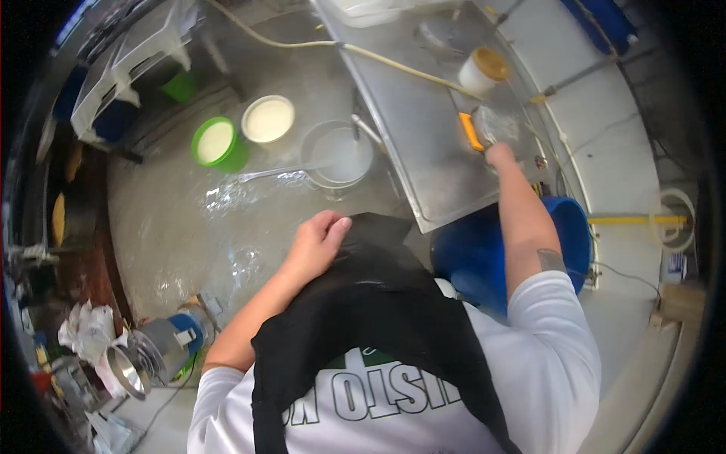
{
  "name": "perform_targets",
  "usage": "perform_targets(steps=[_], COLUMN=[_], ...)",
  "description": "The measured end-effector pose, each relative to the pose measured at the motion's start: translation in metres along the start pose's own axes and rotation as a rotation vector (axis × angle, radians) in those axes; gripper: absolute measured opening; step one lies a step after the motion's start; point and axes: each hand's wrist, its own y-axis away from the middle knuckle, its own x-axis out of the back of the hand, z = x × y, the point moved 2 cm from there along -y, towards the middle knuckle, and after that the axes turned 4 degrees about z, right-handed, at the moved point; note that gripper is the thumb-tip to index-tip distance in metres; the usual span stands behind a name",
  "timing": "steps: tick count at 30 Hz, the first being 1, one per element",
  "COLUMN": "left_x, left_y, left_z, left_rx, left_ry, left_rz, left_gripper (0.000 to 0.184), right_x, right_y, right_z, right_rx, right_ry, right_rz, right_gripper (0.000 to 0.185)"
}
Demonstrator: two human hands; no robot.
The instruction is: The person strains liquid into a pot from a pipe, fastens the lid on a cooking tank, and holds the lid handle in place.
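Observation:
My left hand [319, 240] is in front of the black apron [374, 303], fingers curled in and thumb laid against them, with nothing seen in it. My right arm reaches out over the steel table [412, 144]. At its end, my right hand [499, 156] is closed beside an orange handle [470, 132] and a clear, crumpled-looking or transparent thing [495, 125]. Blur and the hand itself hide what the fingers grip. A white tub with a tan lid [482, 70] stands farther back on the table.
On the wet floor [181, 257] stand a green bucket [218, 144] and a white bucket [268, 119] of pale contents. A metal pot [340, 155] holds cloudy liquid; a long paddle [280, 171] lies across its rim. A blue barrel [473, 261] is below the table; a hose [378, 57] crosses it.

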Motion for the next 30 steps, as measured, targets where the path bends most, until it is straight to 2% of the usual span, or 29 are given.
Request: perform_targets(steps=[3,6,8,12,14,16,18,20,23,24,26,30], left_x=[-0.004,-0.004,-0.004,-0.004,-0.004,0.0,0.0,0.004,0.003,0.003,0.005,0.006], left_y=[-0.002,-0.002,-0.004,-0.005,-0.005,-0.005,-0.004,-0.002,-0.001,-0.001,0.0,0.002], left_z=[-0.004,0.0,0.0,0.005,0.006,-0.001,0.005,0.009,0.003,0.001,0.001,0.002], left_rx=[-0.026,0.017,0.032,0.021,-0.043,0.005,-0.042,-0.007,0.005,-0.011,-0.017,0.014], left_ry=[0.008,0.018,0.019,0.003,-0.023,-0.043,-0.067,-0.07,-0.047,-0.026,-0.027,0.011], left_rz=[0.013,0.0,-0.001,0.029,0.03,0.035,-0.005,-0.003,-0.004,0.005,0.02,0.008], left_gripper=[0.03,0.029,0.029,0.029,0.031,0.033,0.034,0.034,0.034,0.034,0.032,0.031], right_x=[-0.002,0.026,0.031,0.019,0.009,0.016,0.006,-0.008,0.014,0.011,0.008,-0.005], right_y=[0.001,0.029,0.031,0.026,0.012,0.017,0.009,-0.005,0.012,0.012,0.008,-0.008], right_z=[0.0,-0.012,-0.014,-0.008,-0.003,-0.006,-0.002,0.005,-0.004,-0.006,-0.001,0.005], right_rx=[-0.148,-0.201,-0.161,-0.297,-0.136,-0.192,-0.144,-0.183,-0.146,-0.129,-0.229,-0.198], right_ry=[-0.151,-0.171,-0.128,-0.314,-0.176,-0.256,-0.198,-0.214,-0.159,-0.159,-0.308,-0.258], right_rz=[-0.002,-0.017,-0.055,-0.012,-0.028,-0.005,0.044,0.063,-0.005,-0.003,0.082,0.036], right_gripper=[0.029,0.03,0.032,0.031,0.031,0.031,0.031,0.031,0.031,0.031,0.031,0.031])
